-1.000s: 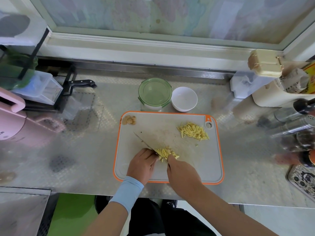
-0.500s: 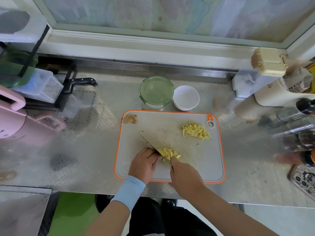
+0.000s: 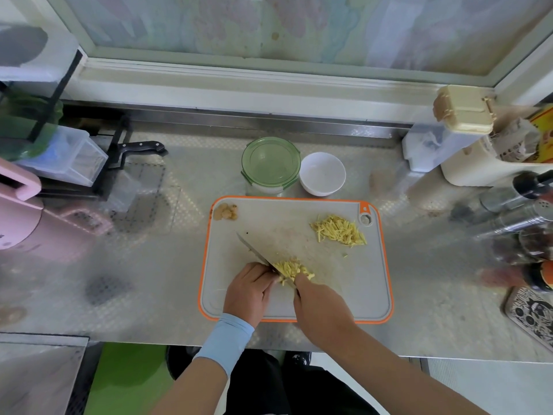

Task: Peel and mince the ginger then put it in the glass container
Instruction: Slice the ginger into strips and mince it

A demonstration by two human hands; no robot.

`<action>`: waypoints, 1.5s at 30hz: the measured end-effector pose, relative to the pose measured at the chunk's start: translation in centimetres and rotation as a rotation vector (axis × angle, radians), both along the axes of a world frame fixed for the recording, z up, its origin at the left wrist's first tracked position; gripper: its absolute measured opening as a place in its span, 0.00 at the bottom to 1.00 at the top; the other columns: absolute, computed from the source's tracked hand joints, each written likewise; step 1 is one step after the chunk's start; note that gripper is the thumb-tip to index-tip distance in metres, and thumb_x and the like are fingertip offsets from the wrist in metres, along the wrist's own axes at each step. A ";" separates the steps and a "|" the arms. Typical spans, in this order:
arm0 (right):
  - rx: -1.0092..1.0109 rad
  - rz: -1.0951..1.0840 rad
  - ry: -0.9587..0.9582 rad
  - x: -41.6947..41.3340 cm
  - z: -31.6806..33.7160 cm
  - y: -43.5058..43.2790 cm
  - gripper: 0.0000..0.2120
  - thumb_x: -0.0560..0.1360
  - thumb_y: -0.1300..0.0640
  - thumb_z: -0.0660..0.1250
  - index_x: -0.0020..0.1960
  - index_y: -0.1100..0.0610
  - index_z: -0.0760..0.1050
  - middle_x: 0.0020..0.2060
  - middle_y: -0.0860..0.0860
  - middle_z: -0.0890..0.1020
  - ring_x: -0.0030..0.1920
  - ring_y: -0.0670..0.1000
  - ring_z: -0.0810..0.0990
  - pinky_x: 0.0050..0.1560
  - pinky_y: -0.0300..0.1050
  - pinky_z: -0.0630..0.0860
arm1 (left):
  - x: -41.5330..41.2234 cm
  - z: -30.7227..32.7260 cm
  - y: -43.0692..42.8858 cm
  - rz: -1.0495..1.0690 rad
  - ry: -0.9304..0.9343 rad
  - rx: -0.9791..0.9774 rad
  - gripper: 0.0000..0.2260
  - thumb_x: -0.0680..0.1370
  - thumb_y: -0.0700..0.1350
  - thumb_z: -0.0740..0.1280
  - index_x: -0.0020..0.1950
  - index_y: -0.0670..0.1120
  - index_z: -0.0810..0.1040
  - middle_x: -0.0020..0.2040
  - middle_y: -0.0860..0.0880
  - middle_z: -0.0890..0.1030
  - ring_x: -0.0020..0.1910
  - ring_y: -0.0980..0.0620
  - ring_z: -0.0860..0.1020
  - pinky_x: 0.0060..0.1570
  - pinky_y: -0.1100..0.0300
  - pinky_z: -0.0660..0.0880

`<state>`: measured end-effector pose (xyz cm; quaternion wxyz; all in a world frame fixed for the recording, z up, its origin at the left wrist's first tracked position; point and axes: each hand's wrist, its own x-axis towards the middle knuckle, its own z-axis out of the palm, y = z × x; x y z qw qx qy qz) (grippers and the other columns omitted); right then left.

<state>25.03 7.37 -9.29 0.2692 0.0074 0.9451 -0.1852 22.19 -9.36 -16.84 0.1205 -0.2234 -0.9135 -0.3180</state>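
Steel counter [image 3: 149,265], and over the last second almost nothing has shifted: the chopping goes on in the same spot, so mincing is unfinished. One spare knife [image 3: 143,145] lies far left. One board [image 3: 359,280] carries one clump of peel [image 3: 226,211]. The left hand [image 3: 250,290] sits curled beside the blade (possibly pinning ginger; its fingertips are hidden). One working knife [image 3: 256,251] cuts the near ginger [image 3: 291,269], its handle gripped by the right hand [image 3: 321,307]. Behind stand one lidded container [image 3: 270,164] and one bowl [image 3: 322,173]. A second pile [image 3: 338,230] waits farther right.
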 end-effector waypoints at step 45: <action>0.047 0.052 0.011 -1.4 -1.0 -1.5 0.09 0.80 0.62 0.58 0.59 0.56 0.64 0.33 0.48 0.68 0.32 0.54 0.68 0.25 0.42 0.55 | -0.1 -0.1 -0.1 0.019 -0.040 0.009 0.07 0.77 0.42 0.67 0.44 0.44 0.84 0.44 0.50 0.81 0.49 0.51 0.76 0.49 0.66 0.71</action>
